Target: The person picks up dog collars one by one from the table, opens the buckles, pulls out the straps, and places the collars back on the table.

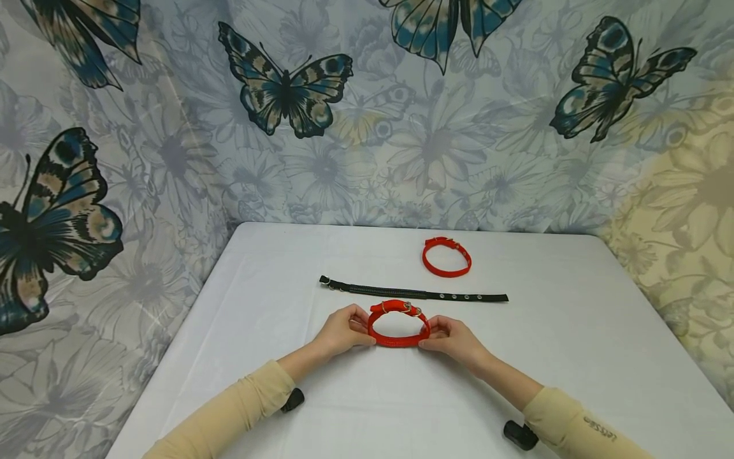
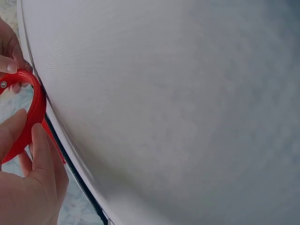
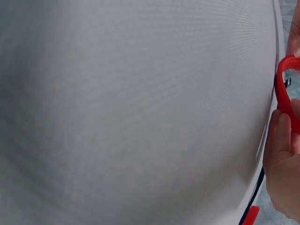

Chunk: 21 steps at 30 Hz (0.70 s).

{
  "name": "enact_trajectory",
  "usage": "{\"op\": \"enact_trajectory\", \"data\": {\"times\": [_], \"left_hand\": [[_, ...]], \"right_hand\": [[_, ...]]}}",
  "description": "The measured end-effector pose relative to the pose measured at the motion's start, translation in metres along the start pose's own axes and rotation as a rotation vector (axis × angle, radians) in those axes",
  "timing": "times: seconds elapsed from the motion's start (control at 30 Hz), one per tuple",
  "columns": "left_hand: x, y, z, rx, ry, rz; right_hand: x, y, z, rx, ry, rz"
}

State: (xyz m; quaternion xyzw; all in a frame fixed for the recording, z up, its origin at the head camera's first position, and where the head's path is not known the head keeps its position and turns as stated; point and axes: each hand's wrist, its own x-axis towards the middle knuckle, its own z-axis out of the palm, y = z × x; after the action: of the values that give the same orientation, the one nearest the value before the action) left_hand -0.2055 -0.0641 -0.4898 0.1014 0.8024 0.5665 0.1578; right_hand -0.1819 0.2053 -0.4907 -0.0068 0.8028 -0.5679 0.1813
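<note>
Both hands hold a red collar (image 1: 398,342) that is buckled into a loop, with metal fittings on its far side. My left hand (image 1: 344,331) pinches the loop's left end between thumb and fingers; the right hand (image 1: 455,341) pinches its right end. In the left wrist view the collar (image 2: 38,103) curves up from the left hand (image 2: 35,180), and a metal eyelet shows near the other hand's thumb. At the right edge of the right wrist view, the right hand (image 3: 286,164) grips the red band (image 3: 281,91).
Just beyond the hands, a black collar (image 1: 410,293) lies stretched out straight on the white table (image 1: 355,414). A second red collar (image 1: 447,274), closed into a ring, lies farther back to the right. Behind the table hangs a butterfly-printed cloth (image 1: 321,185).
</note>
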Motion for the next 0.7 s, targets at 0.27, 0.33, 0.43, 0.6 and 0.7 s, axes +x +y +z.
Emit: {"op": "enact_trajectory", "data": {"times": [0.27,0.33,0.43,0.6,0.7], "left_hand": [[-0.0009,0.0001,0.0006,-0.005,0.007,0.023],[-0.0009,-0.0006,0.0007,-0.009,0.008,0.021],[-0.0012,-0.001,0.0008,-0.007,0.008,0.021],[-0.0025,0.0004,0.0003,0.016,0.006,0.05],[-0.0033,0.0016,-0.0006,0.037,0.008,0.094]], "right_hand": [[-0.0049,-0.0026,-0.0007,-0.05,0.014,-0.057],[-0.0057,-0.0039,-0.0014,-0.062,0.027,-0.075],[-0.0062,-0.0058,-0.0023,-0.075,0.042,-0.087],[-0.0068,-0.0071,-0.0029,-0.09,0.047,-0.091],[-0.0074,-0.0074,-0.0032,-0.094,0.05,-0.091]]}}
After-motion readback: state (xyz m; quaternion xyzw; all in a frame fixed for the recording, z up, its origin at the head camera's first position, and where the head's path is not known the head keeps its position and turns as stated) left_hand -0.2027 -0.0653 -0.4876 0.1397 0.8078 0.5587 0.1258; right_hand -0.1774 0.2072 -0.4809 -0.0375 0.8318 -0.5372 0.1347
